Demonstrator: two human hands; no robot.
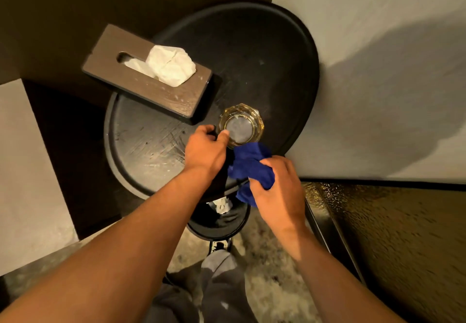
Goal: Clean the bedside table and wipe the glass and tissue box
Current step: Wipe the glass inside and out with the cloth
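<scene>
The round black bedside table (252,52) fills the middle of the frame, its top scuffed and streaked with pale marks toward the lower left. A lower black shelf (216,226) shows beneath it, just below centre, with a crumpled white scrap on it. The brown tissue box (161,90) lies at the upper left of the tabletop, overhanging the edge, a white tissue (171,66) bunched out of its slot. The blue cloth (249,166) sits crumpled at the table's near edge, right of centre, gripped in the closed right hand (280,189). The left hand (205,149) reaches in from the lower left, its fingers curled around the near-left side of the glass (240,124), thumb on the rim. The glass stands upright at the frame's centre, just beside the tissue box corner and touching the cloth.
</scene>
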